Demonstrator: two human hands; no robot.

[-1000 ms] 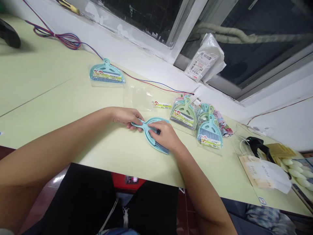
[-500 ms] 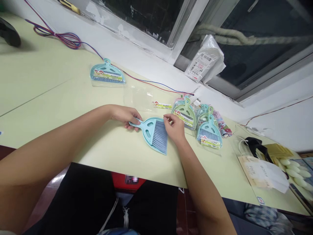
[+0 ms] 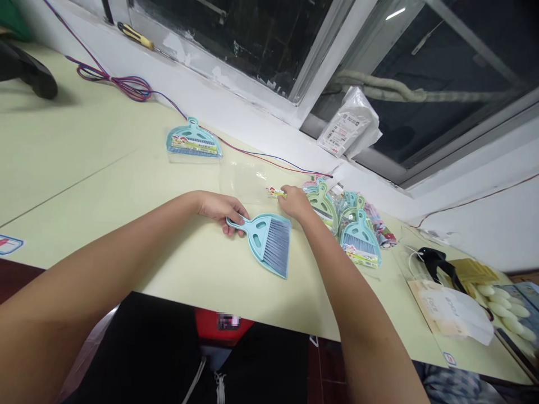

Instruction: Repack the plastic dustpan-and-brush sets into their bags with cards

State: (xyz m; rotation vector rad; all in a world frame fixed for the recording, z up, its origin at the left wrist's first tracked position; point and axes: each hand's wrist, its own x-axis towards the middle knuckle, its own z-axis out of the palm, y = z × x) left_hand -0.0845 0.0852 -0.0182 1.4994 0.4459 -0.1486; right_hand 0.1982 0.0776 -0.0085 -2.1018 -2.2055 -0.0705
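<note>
My left hand (image 3: 227, 213) is closed around the handle of a light blue dustpan (image 3: 255, 225). A small brush (image 3: 277, 244) with grey-blue bristles lies nested in the pan, its bristles pointing right. Beyond the pan, a flat clear plastic bag (image 3: 242, 179) lies on the table, with a colourful label (image 3: 273, 192) at its right end. My right hand (image 3: 295, 202) is at that label, fingers closed on the bag's labelled end; the fingertips are partly hidden. Just right of this hand are bagged green dustpan sets (image 3: 320, 205) and a bagged blue dustpan set (image 3: 361, 241).
Another bagged blue set (image 3: 193, 139) lies at the back left, near a coiled red and blue cable (image 3: 130, 87). A screwdriver (image 3: 137, 36) rests on the sill. A white package (image 3: 347, 123) leans by the window. At the right lie a black strap-like object (image 3: 438, 261) and a paper bag (image 3: 448, 308).
My right hand has left the bristle edge of the brush and reached forward to the label end of the clear bag. My left hand still holds the dustpan handle. The view has shifted slightly.
</note>
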